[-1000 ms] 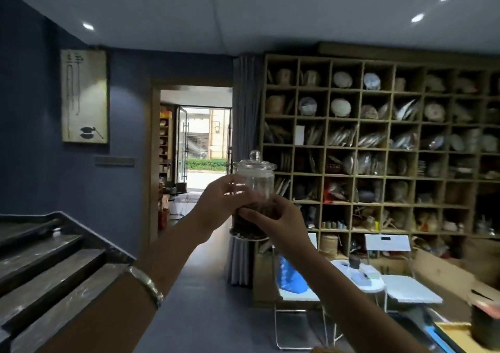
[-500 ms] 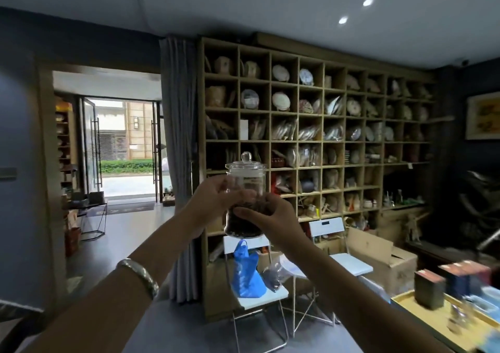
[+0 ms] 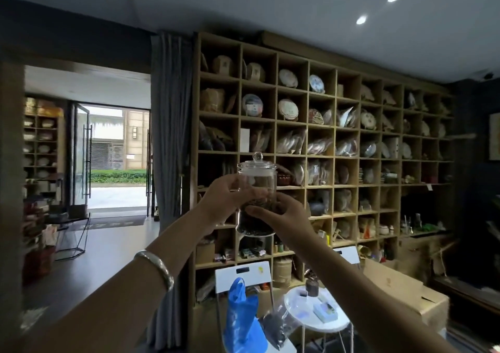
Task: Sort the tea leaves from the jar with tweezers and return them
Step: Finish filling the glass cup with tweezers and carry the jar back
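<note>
I hold a clear glass jar [image 3: 257, 225] up at arm's length in front of the shelves. It has a knobbed glass lid [image 3: 257, 163] on top and dark tea leaves filling its lower part. My left hand [image 3: 224, 201] wraps the jar's left side; a silver bangle sits on that wrist. My right hand [image 3: 284, 217] grips the jar's right side from slightly lower. No tweezers are in view.
A tall wooden cubby shelf [image 3: 305, 158] packed with tea cakes fills the wall ahead. Below stand white folding chairs [image 3: 243, 271], a blue bag [image 3: 240, 317], a small round white table [image 3: 319, 320] and cardboard boxes [image 3: 403, 293]. An open doorway [image 3: 113, 158] is at left.
My view has swung to the right, from the stairs and doorway toward the shelf wall. Both hands keep the same hold on the jar.
</note>
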